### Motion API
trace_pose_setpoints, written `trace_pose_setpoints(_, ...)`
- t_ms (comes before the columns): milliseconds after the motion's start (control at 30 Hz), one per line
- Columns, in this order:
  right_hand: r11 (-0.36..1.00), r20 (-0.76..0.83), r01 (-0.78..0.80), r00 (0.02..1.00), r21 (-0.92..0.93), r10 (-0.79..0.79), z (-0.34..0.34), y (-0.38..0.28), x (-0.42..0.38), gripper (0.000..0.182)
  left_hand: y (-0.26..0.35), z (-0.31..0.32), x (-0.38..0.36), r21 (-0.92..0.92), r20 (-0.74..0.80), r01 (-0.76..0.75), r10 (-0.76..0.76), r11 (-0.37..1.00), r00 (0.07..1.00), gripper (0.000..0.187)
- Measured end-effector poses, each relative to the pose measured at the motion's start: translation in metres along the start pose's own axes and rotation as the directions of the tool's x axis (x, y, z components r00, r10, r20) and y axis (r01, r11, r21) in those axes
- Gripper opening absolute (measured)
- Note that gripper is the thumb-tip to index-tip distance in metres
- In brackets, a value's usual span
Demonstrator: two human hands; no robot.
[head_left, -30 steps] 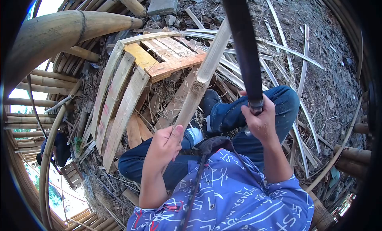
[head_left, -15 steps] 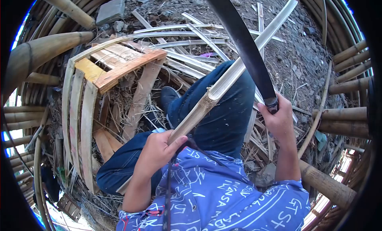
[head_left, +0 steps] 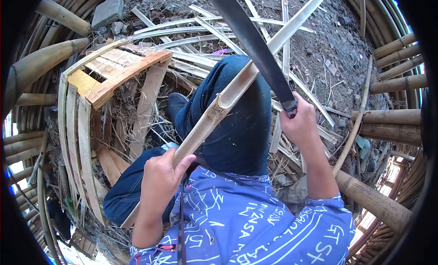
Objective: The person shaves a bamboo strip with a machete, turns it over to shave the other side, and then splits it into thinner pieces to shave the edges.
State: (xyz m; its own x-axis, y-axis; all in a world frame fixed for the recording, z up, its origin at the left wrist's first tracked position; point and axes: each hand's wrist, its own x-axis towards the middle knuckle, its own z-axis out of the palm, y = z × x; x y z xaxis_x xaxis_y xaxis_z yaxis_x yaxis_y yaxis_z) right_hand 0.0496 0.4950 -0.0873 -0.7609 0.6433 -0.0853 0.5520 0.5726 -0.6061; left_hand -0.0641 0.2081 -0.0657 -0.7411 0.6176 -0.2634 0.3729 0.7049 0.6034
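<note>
Head view: the left hand (head_left: 159, 176) has its fingers wrapped tight around the lower part of a split bamboo strip (head_left: 228, 98), thumb pressed along its upper face. The strip runs from that hand up and away across the person's raised knee (head_left: 237, 105), its far end reaching over the dirt ground (head_left: 337, 41). The right hand (head_left: 299, 123), on the far side of the knee from the left hand, is clenched around the handle of a long dark machete (head_left: 248, 39). Its blade slants up across the strip, above the knee, crossing it in the picture; contact cannot be told. Beside the knee, on the left hand's side, lies a wooden frame (head_left: 114, 73) among loose bamboo slats (head_left: 205, 27).
</note>
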Motion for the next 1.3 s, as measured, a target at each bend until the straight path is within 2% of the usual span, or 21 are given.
trace_pose_setpoints(67,0.998,0.011,0.066,0.998,0.014,-0.067,0.003,-0.004,-0.01,0.026,0.0,0.001,0.0,-0.01,-0.002,0.009,-0.009,1.0,1.0,0.047)
trace_pose_setpoints(100,0.995,0.126,-0.062,0.991,0.081,0.051,-0.005,-0.017,-0.013,0.023,0.0,0.001,-0.001,-0.009,0.0,0.014,-0.014,1.0,1.0,0.047)
trace_pose_setpoints(133,0.995,0.129,-0.064,0.99,0.081,0.053,-0.007,-0.015,-0.011,0.023,-0.001,0.001,-0.001,-0.007,0.004,0.019,-0.019,1.0,1.0,0.047)
trace_pose_setpoints(200,1.0,0.095,-0.002,0.995,-0.018,0.003,-0.011,-0.006,-0.005,0.021,-0.001,0.002,-0.003,-0.024,0.005,0.028,-0.027,0.999,1.0,0.047)
trace_pose_setpoints(233,0.997,0.018,-0.017,1.0,-0.076,0.019,-0.011,-0.007,-0.004,0.019,0.0,0.002,-0.005,-0.044,-0.004,0.029,-0.03,0.999,1.0,0.047)
trace_pose_setpoints(267,0.997,0.022,-0.018,1.0,-0.081,0.02,-0.007,-0.011,-0.007,0.019,0.002,0.003,-0.005,-0.049,-0.001,0.032,-0.033,0.998,0.999,0.047)
trace_pose_setpoints(333,0.997,-0.03,0.016,0.999,0.073,-0.013,0.004,-0.018,-0.014,0.018,0.005,0.002,-0.005,-0.069,-0.033,0.014,-0.016,0.998,0.999,0.046)
trace_pose_setpoints(367,0.998,0.039,0.033,0.999,0.049,-0.035,0.007,-0.016,-0.021,0.018,0.004,0.0,-0.007,-0.065,-0.033,0.018,-0.021,0.998,0.999,0.046)
trace_pose_setpoints(400,0.998,0.038,0.031,0.999,0.055,-0.033,0.006,-0.017,-0.02,0.018,0.003,-0.002,-0.007,-0.043,-0.017,0.031,-0.032,0.999,0.999,0.046)
trace_pose_setpoints(467,0.996,0.094,0.07,0.994,-0.06,-0.064,-0.001,-0.021,-0.017,0.02,0.002,-0.003,-0.007,-0.02,0.006,0.043,-0.042,0.999,0.999,0.045)
trace_pose_setpoints(533,0.995,0.032,0.006,0.999,-0.103,-0.003,-0.002,-0.019,-0.009,0.021,0.004,0.0,-0.008,-0.041,-0.006,0.028,-0.028,0.999,1.0,0.044)
trace_pose_setpoints(600,0.997,0.014,-0.051,0.999,0.049,0.05,0.014,-0.022,-0.016,0.022,0.004,0.0,-0.009,-0.048,0.0,0.042,-0.042,0.998,0.999,0.044)
trace_pose_setpoints(633,0.998,0.019,-0.047,0.999,0.053,0.046,0.015,-0.024,-0.02,0.022,0.004,-0.001,-0.008,-0.048,-0.002,0.044,-0.044,0.998,0.999,0.044)
trace_pose_setpoints(700,0.994,0.049,0.099,0.994,-0.044,-0.097,0.014,-0.027,-0.031,0.025,0.003,-0.004,-0.01,-0.036,-0.002,0.043,-0.043,0.998,0.999,0.044)
trace_pose_setpoints(800,0.997,0.123,-0.005,0.992,-0.076,0.015,0.003,-0.029,-0.015,0.028,0.005,-0.002,-0.009,-0.041,-0.007,0.032,-0.032,0.999,0.999,0.044)
trace_pose_setpoints(833,0.999,0.07,-0.034,0.997,-0.016,0.035,0.007,-0.029,-0.014,0.03,0.005,-0.001,-0.01,-0.053,-0.02,0.033,-0.034,0.998,0.999,0.043)
trace_pose_setpoints(1000,0.997,0.101,0.017,0.995,0.074,-0.024,0.015,-0.035,-0.031,0.026,0.003,-0.002,-0.011,-0.068,-0.014,0.063,-0.064,0.996,0.998,0.044)
trace_pose_setpoints(1067,1.0,0.141,-0.022,0.99,0.015,0.02,0.01,-0.031,-0.021,0.027,0.003,-0.001,-0.01,-0.085,-0.004,0.06,-0.061,0.995,0.998,0.044)
trace_pose_setpoints(1133,0.992,0.151,-0.092,0.985,0.088,0.078,0.018,-0.036,-0.025,0.027,0.004,0.0,-0.01,-0.093,-0.008,0.08,-0.081,0.992,0.997,0.045)
trace_pose_setpoints(1200,0.993,0.051,0.045,0.997,0.112,-0.051,0.028,-0.035,-0.036,0.025,0.002,0.001,-0.013,-0.097,-0.019,0.077,-0.079,0.992,0.997,0.045)
trace_pose_setpoints(1300,0.997,0.093,0.046,0.994,0.056,-0.051,0.015,-0.037,-0.027,0.026,-0.001,0.001,-0.014,-0.105,-0.012,0.065,-0.067,0.992,0.998,0.046)
